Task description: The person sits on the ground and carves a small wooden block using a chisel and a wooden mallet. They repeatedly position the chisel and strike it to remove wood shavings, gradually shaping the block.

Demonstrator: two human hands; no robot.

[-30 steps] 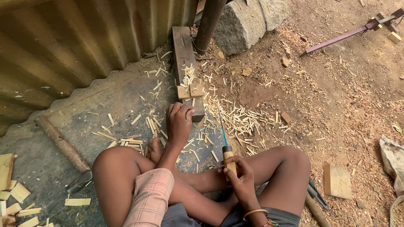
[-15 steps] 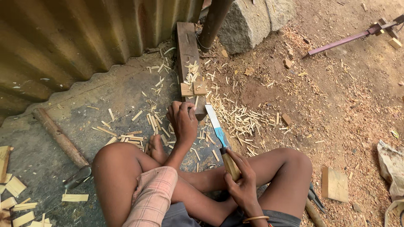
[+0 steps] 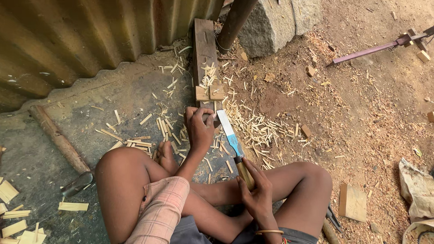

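I sit cross-legged on the ground. My left hand is closed around a small dark piece at the near end of a long wooden plank that lies pointing away from me. My right hand grips the wooden handle of a flat chisel with a light blue blade. The blade's tip rests right beside my left hand's fingers, against the piece. Two small pale wood blocks sit on the plank just beyond my left hand.
Wood chips and split slivers litter the ground ahead. A hammer with a long wooden handle lies at the left. Corrugated metal sheet stands behind, a grey stone and pole at the top. A flat wood block lies right.
My right hand has swung the chisel forward from near my lap until its blade tip reaches the piece under my left hand. My left hand has stayed on the piece.
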